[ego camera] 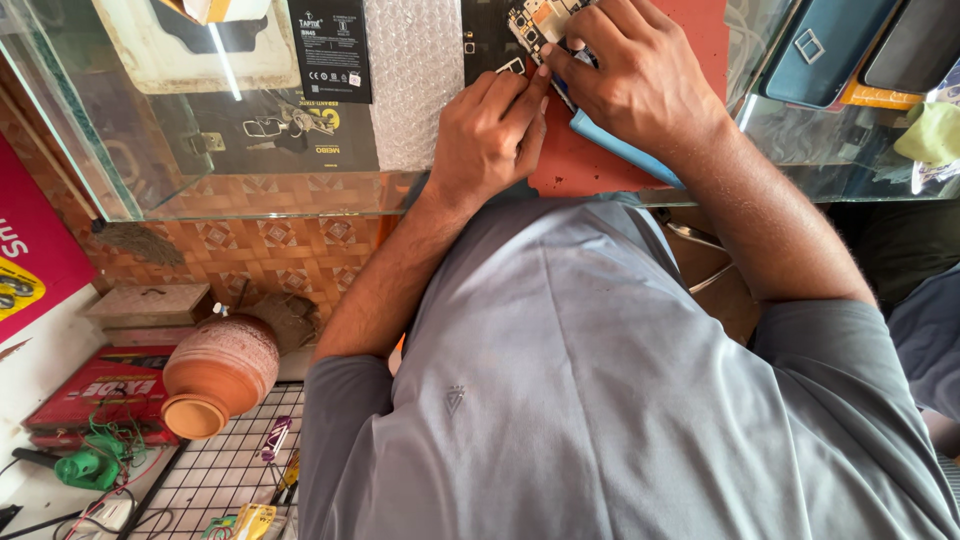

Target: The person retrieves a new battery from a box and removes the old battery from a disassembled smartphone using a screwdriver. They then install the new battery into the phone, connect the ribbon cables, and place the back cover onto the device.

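While both hands meet over an opened phone (533,22) at the far edge of a glass counter (250,190), the left hand (488,138) curls its fingers, its forefinger pressed to the phone's near edge. The right hand (640,80) arches over the exposed circuit board, fingertips bent down. The two hands touch at the fingertips. Whether either pinches a tool or a small part cannot be told, as the fingers hide it.

The phone lies on a red mat (590,165), with a light blue flat piece (622,150) under the right wrist. Work this fine probably goes best with the left hand pinning the phone still, the right moving in small, light strokes, and both wrists braced on the mat so nothing slips across the board.

Left of the left hand lies a sheet of bubble wrap (415,80), and beyond it a black rectangular package with a white printed label (330,45). Further left and nearer the body, a pink sign with a yellow disc (28,255) leans by a clay pot (220,370) and a flat red box (105,388). Right of the right hand rest a teal phone case (820,50) and a yellow-green cloth (930,130).
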